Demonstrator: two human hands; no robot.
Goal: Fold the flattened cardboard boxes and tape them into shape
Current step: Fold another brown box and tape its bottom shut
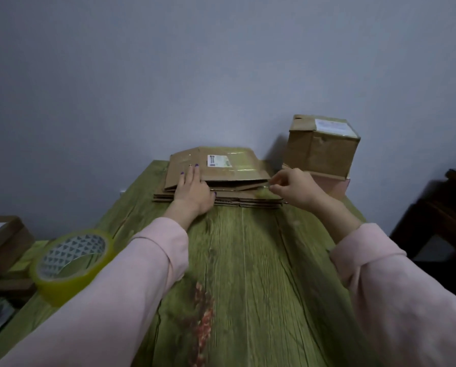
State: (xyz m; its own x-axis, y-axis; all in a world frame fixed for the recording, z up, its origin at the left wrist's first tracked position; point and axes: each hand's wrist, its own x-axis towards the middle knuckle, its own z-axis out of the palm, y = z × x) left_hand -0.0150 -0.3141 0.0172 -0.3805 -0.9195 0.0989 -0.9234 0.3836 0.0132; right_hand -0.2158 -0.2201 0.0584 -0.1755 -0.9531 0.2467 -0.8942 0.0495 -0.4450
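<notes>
flattened boxes [221,178] lay stacked at the far edge of the desk [248,260]. left hand [192,189] pressed flat on the stack. right hand [293,188] curled at the stack's right edge, its hold too blurred to tell. tape roll [73,263] sat at the left edge, well apart from the stack.

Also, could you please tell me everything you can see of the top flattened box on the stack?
The top flattened box is brown corrugated cardboard with shiny tape and a white label on its upper face. It lies flat on a stack of other flattened boxes far along the table. The left hand presses its left part with straight fingers; the right hand pinches at its right edge.
</notes>
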